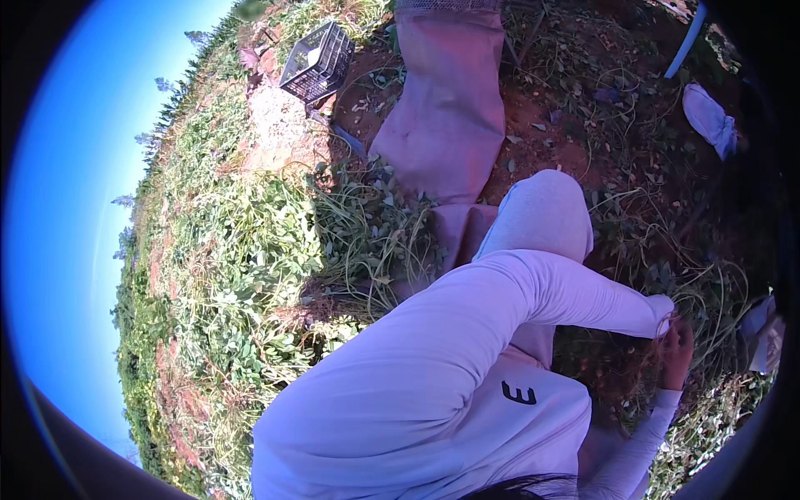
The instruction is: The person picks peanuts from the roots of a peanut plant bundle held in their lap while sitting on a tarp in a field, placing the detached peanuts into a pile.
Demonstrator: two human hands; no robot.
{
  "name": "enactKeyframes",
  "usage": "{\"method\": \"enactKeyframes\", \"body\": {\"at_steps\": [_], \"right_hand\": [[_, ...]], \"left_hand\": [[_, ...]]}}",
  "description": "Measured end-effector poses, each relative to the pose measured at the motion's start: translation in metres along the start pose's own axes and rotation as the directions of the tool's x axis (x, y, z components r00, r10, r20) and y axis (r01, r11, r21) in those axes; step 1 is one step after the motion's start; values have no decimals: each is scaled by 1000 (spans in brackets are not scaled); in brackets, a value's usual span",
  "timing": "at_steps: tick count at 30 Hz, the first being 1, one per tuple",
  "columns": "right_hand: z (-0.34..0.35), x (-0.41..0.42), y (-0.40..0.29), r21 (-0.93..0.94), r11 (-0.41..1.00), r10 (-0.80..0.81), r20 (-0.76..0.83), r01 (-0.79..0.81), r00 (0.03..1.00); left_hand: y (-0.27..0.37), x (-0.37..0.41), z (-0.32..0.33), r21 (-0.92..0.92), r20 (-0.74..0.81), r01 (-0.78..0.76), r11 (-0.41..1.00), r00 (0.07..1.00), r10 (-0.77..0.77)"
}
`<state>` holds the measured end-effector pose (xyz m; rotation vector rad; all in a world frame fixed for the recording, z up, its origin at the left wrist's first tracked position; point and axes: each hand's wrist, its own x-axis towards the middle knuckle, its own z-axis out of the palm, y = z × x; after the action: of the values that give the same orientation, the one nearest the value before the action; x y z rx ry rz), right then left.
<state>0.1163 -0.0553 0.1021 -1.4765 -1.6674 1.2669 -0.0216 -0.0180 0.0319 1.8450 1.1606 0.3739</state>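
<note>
My right hand (679, 359) is at the right of the view, beside fine reddish-brown roots (650, 365) of pulled plants. Its fingers are in shade, and their grip is unclear. My left arm, in a white sleeve (587, 300), bends across in front of me and ends at the same spot. Only a sliver of my left hand (665, 326) shows past the cuff, close to the right fingers. Green leafy vines, which look like peanut plants (712, 319), lie around both hands. My raised knee (544, 212) in pale trousers stands above the left forearm.
A long pinkish-brown cloth (450, 106) lies on the red soil ahead. Beyond its left side, a black plastic crate (317, 62) stands by a pale heap (281, 125), perhaps peanuts. Uprooted plants (250, 250) cover the sunlit left. A white bag (709, 119) and a light-blue pole (686, 40) are far right.
</note>
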Motion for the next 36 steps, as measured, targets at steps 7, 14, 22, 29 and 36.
{"method": "enactKeyframes", "body": {"at_steps": [7,14,22,29,36], "right_hand": [[4,13,30,-71,997,20,31,-17,999],[11,7,15,-225,972,-133,-295,67,946],[15,4,15,-520,833,-389,-306,189,869],[19,-3,-29,-332,943,-101,-286,1,953],[19,-6,-12,-537,810,-470,-356,235,808]], "left_hand": [[-5,-3,1,-84,-74,40,996,996,-46],[14,-23,-26,-318,31,-36,948,998,48],[19,-25,-16,-108,-44,-163,981,986,159],[12,-20,0,-209,-89,-162,964,985,146],[45,-45,-30,166,31,-171,971,985,168]]}}
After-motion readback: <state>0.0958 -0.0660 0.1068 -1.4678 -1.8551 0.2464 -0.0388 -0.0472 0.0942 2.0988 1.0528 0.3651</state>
